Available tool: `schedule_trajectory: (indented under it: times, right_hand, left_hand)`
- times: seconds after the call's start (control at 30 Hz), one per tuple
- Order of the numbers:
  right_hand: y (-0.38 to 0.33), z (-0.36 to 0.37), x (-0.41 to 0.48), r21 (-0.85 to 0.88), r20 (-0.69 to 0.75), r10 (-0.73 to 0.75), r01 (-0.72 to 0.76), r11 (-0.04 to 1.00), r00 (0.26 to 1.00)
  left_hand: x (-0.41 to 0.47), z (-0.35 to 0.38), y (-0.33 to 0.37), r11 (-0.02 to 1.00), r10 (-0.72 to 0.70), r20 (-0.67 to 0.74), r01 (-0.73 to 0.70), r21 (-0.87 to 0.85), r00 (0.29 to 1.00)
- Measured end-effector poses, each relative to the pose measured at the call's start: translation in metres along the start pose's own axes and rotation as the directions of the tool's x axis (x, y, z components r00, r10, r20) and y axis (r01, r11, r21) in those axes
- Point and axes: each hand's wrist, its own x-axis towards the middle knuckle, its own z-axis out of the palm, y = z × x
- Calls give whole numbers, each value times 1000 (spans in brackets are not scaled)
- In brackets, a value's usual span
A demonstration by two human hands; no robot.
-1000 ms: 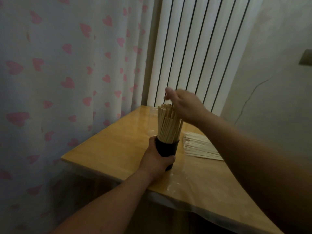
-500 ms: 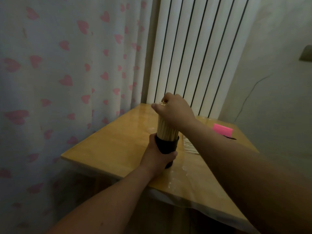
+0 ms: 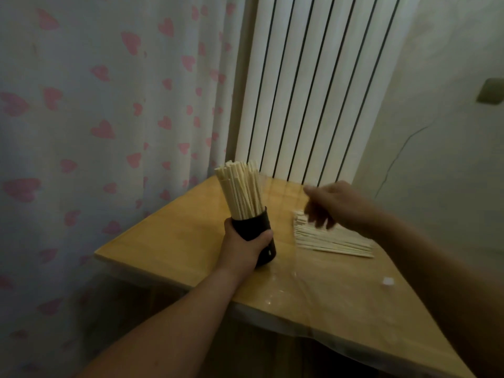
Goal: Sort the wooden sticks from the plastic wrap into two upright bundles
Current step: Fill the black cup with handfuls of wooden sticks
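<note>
A black cup point(image 3: 252, 224) stands on the wooden table point(image 3: 177, 236), tilted a little to the left. A bundle of pale wooden sticks point(image 3: 241, 189) stands upright in it and fans out at the top. My left hand point(image 3: 244, 245) grips the cup from the near side. To the right, a flat pile of wooden sticks point(image 3: 331, 238) lies on the table. My right hand point(image 3: 331, 204) hovers just over the left end of that pile, fingers loosely curled downward and blurred. It holds nothing that I can see.
A heart-patterned curtain point(image 3: 109, 118) hangs left of the table and a white ribbed radiator point(image 3: 308, 91) stands behind it. A glossy clear sheet point(image 3: 313, 290) covers the tabletop. A small white scrap point(image 3: 387, 281) lies near the right side.
My right hand left the top of the upright bundle and swung down to the right, over the flat pile. The bundle's tops have spread apart. My left hand kept its grip on the cup.
</note>
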Motion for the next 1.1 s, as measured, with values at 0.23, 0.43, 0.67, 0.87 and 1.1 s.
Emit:
schedule_trajectory:
  times: [0.23, 0.43, 0.67, 0.87, 1.1]
  right_hand:
    - [71, 27, -27, -665, 362, 430, -95, 741, 827]
    - [108, 57, -4, -724, 53, 348, -204, 659, 936]
    - [138, 69, 22, -832, 5, 266, -143, 535, 964]
    - [132, 68, 27, -804, 18, 304, -167, 570, 952]
    - [152, 62, 40, -790, 29, 344, -189, 583, 939]
  left_hand:
    - [-1, 2, -1, 999, 34, -14, -34, 21, 999]
    - [-2, 4, -2, 999, 46, 3, -46, 10, 999]
    - [-2, 3, -3, 999, 49, -2, -49, 2, 999]
    - [-1, 4, -4, 998, 52, 3, -52, 19, 999]
    - [-1, 5, -5, 997, 63, 15, -64, 52, 998]
